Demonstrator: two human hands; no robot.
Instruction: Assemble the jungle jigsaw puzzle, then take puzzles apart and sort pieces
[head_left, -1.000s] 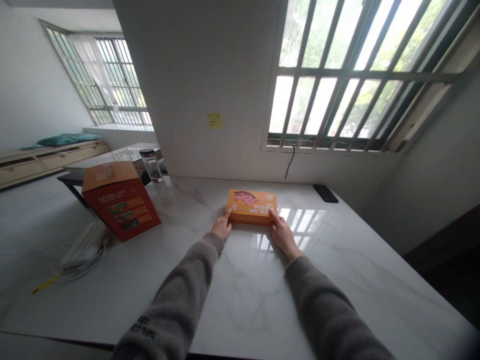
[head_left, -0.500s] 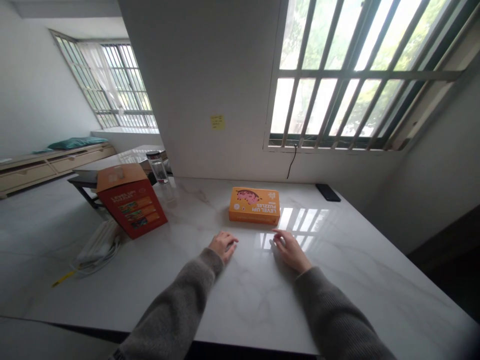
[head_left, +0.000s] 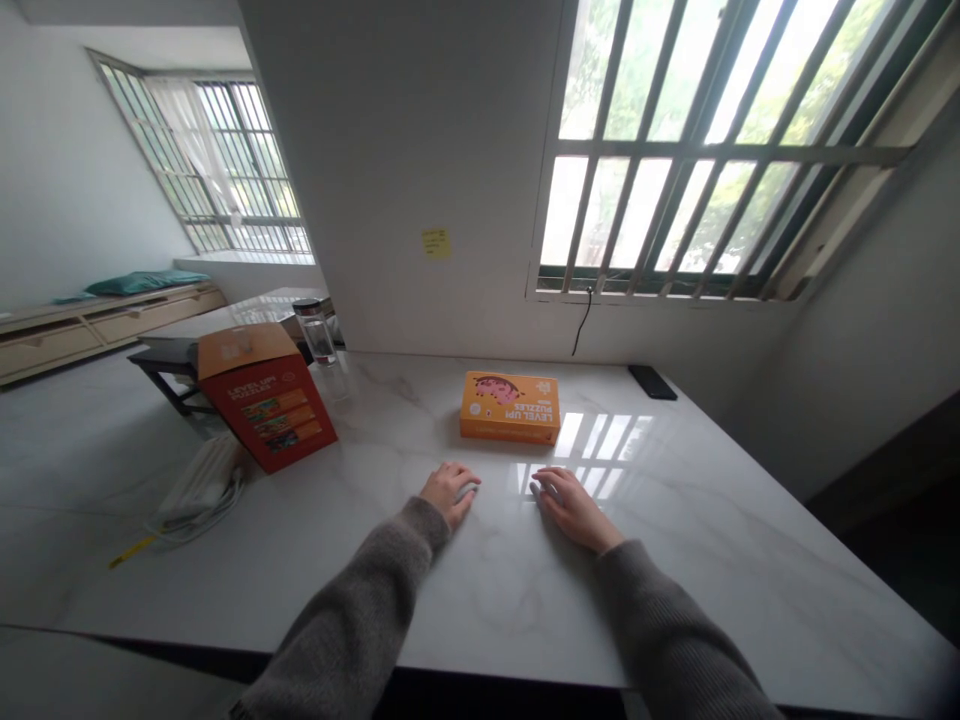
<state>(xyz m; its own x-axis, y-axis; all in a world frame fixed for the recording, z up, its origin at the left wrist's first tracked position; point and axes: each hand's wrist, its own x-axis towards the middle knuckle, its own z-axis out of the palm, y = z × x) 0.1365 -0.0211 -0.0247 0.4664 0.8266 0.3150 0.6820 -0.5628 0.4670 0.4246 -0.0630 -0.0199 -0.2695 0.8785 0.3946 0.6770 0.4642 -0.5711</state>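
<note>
Orange puzzle box (head_left: 510,408), pink print; white grey-veined table (head_left: 495,600).

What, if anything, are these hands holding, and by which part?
Nothing that I can see: the left hand and right hand rest on the marble-patterned tabletop, apart from the orange "Level Up! Puzzles" box.

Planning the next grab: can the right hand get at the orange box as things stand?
Probably yes: the right hand is just short of the orange box, holds nothing visible, and only tabletop shows between them.
</note>
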